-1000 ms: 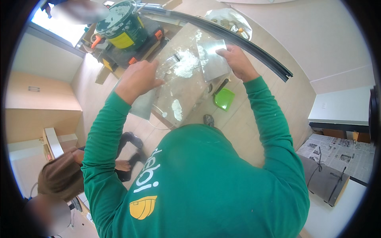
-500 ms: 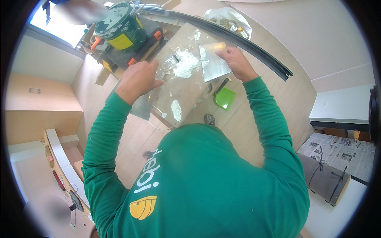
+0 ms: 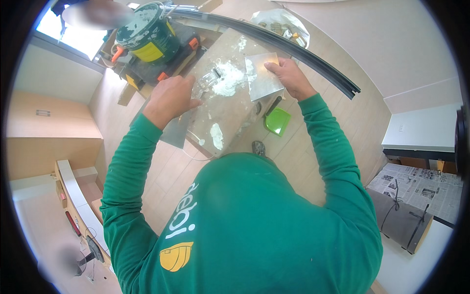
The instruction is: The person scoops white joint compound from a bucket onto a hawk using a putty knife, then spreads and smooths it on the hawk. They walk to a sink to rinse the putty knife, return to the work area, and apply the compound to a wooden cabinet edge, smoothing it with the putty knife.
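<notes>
My right hand [image 3: 295,80] grips a flat metal filling blade [image 3: 263,84] by its right side, thumb on top. White filler clings to the blade's left edge. My left hand [image 3: 170,100] is closed around a second grey metal blade [image 3: 175,130], most of which shows below the palm; its upper part is hidden. Between my hands lies a worn board [image 3: 215,110]. A white heap of filler [image 3: 227,79] is spread on it, and a smaller smear of filler [image 3: 216,136] lies nearer me.
At the upper left a dark green bucket [image 3: 164,45] smeared with white stands on a dark toolbox [image 3: 188,59]. Long black profiles [image 3: 293,49] run behind the board. A white bag [image 3: 298,27] sits beyond them. Right of the board lies a green dustpan [image 3: 277,121].
The blade in my right hand has shifted and tilted very slightly. My left hand and its blade stay nearly in place.
</notes>
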Demonstrator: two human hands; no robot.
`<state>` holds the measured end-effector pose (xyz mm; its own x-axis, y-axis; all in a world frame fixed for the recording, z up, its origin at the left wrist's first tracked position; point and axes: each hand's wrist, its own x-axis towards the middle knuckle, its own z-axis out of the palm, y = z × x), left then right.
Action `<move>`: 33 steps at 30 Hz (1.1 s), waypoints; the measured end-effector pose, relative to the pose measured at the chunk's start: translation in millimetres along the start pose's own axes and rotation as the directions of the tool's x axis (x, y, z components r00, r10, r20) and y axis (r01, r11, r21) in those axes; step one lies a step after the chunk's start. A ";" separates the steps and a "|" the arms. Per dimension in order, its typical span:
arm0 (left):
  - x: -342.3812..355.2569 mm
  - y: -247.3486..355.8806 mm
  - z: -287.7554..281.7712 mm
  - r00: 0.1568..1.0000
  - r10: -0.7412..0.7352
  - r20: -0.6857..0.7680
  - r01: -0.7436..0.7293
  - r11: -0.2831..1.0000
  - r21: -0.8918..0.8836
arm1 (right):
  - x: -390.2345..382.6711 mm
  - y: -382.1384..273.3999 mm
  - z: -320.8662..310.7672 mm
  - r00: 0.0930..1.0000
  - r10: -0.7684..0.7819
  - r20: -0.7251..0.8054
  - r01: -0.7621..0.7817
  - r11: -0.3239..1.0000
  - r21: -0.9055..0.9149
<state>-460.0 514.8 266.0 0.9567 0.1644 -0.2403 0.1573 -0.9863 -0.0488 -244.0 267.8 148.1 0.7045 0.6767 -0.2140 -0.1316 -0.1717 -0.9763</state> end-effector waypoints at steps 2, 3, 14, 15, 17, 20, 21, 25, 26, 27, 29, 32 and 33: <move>0.5 0.0 0.2 1.000 0.001 0.004 -0.001 1.000 0.001 | -0.1 0.2 0.1 1.000 -0.001 -0.002 0.001 1.000 0.008; 0.3 0.0 0.3 1.000 0.003 -0.003 -0.003 1.000 0.003 | 0.0 0.2 0.3 1.000 -0.002 -0.002 0.002 1.000 0.012; -17.9 -7.9 4.6 0.944 -0.117 -0.310 0.021 0.955 -0.297 | 11.7 -8.3 4.5 0.997 -0.060 0.041 0.066 0.986 -0.156; -22.4 -10.4 6.6 0.936 -0.172 -0.307 0.048 0.926 -0.375 | 15.7 -10.5 6.8 0.996 -0.064 0.062 0.075 0.976 -0.202; -33.5 -11.6 8.6 0.915 -0.282 -0.288 0.095 0.844 -0.527 | 21.1 -21.5 15.1 0.974 -0.146 0.175 0.196 0.928 -0.316; -53.3 -12.8 30.8 0.826 -0.409 -0.387 0.020 0.708 -0.706 | 31.6 -63.7 26.5 0.947 -0.078 0.311 0.260 0.753 -0.604; -57.4 -13.2 39.1 0.796 -0.457 -0.398 0.006 0.663 -0.748 | 39.8 -74.5 30.3 0.942 -0.023 0.336 0.267 0.656 -0.705; -65.2 -6.0 69.5 0.681 -0.579 -0.450 -0.068 0.561 -0.825 | 95.0 -89.1 19.7 0.881 -0.011 0.472 0.376 0.621 -0.688; -65.4 -4.9 75.9 0.653 -0.592 -0.472 -0.087 0.561 -0.823 | 105.4 -95.0 18.9 0.882 0.019 0.470 0.364 0.607 -0.706; -66.6 -4.6 84.1 0.656 -0.604 -0.452 -0.063 0.553 -0.831 | 114.9 -100.1 18.9 0.883 0.048 0.467 0.351 0.593 -0.725; -67.7 -4.4 99.2 0.657 -0.630 -0.415 -0.018 0.537 -0.844 | 128.1 -108.4 26.6 0.879 0.155 0.451 0.280 0.598 -0.751; -64.5 0.9 115.3 0.591 -0.636 -0.497 -0.153 0.516 -0.843 | 134.4 -113.1 41.2 0.860 0.160 0.484 0.307 0.596 -0.742; -64.7 0.6 117.8 0.597 -0.636 -0.489 -0.124 0.530 -0.839 | 141.4 -111.1 46.6 0.860 0.159 0.484 0.340 0.529 -0.777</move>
<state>-550.7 504.6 167.3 0.5912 0.7207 0.3619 0.1704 -0.5502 0.8174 -162.3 415.9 224.9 0.2473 0.9017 -0.3547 0.7121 -0.4174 -0.5646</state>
